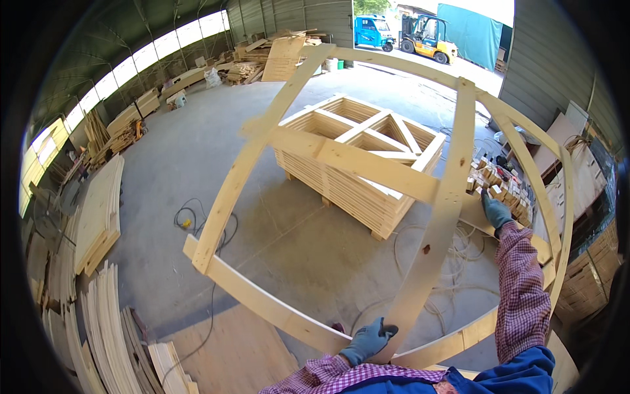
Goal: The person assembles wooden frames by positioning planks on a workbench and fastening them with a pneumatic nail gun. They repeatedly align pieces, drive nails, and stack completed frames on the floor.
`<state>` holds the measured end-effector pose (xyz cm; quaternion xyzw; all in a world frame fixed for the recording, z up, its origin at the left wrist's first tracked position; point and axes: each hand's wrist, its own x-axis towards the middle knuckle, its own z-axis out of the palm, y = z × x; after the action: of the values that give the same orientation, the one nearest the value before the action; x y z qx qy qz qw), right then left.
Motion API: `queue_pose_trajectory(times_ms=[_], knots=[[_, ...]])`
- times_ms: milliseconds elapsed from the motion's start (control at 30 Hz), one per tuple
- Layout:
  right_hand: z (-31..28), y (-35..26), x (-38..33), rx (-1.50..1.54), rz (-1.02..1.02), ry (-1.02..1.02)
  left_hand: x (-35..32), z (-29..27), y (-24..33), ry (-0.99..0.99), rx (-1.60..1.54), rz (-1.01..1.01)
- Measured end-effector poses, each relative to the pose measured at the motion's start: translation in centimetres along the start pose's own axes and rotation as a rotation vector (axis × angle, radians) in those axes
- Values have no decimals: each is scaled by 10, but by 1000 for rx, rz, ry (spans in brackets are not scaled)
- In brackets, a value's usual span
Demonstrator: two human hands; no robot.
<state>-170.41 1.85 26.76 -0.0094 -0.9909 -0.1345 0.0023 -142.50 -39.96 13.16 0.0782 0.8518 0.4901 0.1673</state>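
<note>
Your left hand (369, 341), gloved, is closed around the lower end of the frame's middle board (425, 262), where it meets the bottom rail (275, 308). Your right hand (497, 210), gloved too, is partly closed on the right-hand cross rail (474, 211); how firmly it grips, you cannot tell from here. Between them you have one wooden frame (448, 197), tilted up in front of you, with one middle board and one slanted brace (530, 164) on its right side. Beyond it sits one stack (348, 190) of similar frames, its layers too fine to count. One plywood sheet (236, 351) lies on the floor at your lower left. Outside the doorway stand one yellow forklift (430, 43) and one blue vehicle (373, 31). Smaller still, many wood blocks (505, 187) lie heaped past your right hand, and one yellow plug (186, 224) rests on the floor to your left.
</note>
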Motion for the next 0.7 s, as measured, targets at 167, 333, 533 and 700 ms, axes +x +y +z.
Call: queue_pose_trajectory(times_ms=[167,333,533,700], knots=[[-35,-60,134,11,-90,48,83,-94,4,31,-16,-79],[-79,-124,258,257,50,5,193,-164,-11,69,-1,-89],[-58,-159,438,392,89,27,352,-224,-44,167,-8,-24],[-57,-197,569,375,187,-70,465,-284,-58,137,13,-109]])
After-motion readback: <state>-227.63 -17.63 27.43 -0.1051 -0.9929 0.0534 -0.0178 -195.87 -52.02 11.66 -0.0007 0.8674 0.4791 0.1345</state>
